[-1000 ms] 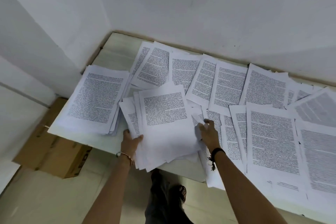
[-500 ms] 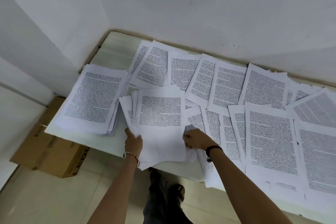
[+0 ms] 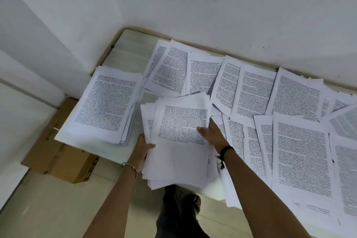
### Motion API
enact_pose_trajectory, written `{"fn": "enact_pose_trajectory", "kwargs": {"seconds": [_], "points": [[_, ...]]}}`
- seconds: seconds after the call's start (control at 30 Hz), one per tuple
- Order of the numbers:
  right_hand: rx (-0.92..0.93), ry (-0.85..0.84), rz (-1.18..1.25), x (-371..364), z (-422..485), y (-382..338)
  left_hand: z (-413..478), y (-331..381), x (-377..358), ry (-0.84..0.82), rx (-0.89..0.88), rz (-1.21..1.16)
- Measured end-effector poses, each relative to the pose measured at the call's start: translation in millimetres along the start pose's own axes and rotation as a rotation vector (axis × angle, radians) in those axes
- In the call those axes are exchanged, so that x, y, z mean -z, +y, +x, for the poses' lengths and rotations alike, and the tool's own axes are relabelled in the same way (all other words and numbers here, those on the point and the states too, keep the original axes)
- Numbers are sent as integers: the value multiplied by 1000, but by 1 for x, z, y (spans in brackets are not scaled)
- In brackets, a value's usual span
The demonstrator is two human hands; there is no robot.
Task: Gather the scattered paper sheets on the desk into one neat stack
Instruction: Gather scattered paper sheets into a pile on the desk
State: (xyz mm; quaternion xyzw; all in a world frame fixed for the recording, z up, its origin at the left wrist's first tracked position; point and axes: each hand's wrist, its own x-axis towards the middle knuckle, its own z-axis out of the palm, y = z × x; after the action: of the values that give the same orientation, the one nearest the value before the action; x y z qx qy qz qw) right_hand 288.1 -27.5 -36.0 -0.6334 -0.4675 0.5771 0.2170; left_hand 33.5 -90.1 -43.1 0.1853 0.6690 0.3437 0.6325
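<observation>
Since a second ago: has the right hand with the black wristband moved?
Yes. The right hand shifted left, toward the squared pile of printed white sheets at the left end of the desk, and now lies atop the loose paper bundle.

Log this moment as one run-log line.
phase: gathering | left hand grips loose bundle at left edge | right hand flat on its right side | neat stack at left | scattered sheets at right
</observation>
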Motion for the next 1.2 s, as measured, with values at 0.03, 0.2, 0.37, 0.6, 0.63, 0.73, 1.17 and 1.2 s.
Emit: {"fn": "enact_pose_trajectory", "kwargs": {"seconds": [0.03, 0.2, 0.37, 0.6, 0.63, 0.73, 1.17, 1.2], "points": [[16, -5, -59, 0, 3, -5, 12, 1, 2, 64, -24, 7], [66, 230, -125, -5, 23, -5, 24, 30, -15, 296, -144, 292], [143, 196, -149, -18, 40, -13, 37, 48, -36, 477, -161, 510], [153, 230, -28, -22, 56, -36, 65, 61, -29, 489, -180, 731], [129, 222, -59, -21, 56, -38, 68, 64, -27, 488, -184, 725], [106, 295, -102, -23, 63, -36, 75, 67, -26, 486, -196, 712], [95, 510, -31, -22, 87, -35, 97, 72, -24, 459, -233, 526], [110, 539, -22, -23, 89, -38, 99, 73, -24, 445, -240, 560]]}}
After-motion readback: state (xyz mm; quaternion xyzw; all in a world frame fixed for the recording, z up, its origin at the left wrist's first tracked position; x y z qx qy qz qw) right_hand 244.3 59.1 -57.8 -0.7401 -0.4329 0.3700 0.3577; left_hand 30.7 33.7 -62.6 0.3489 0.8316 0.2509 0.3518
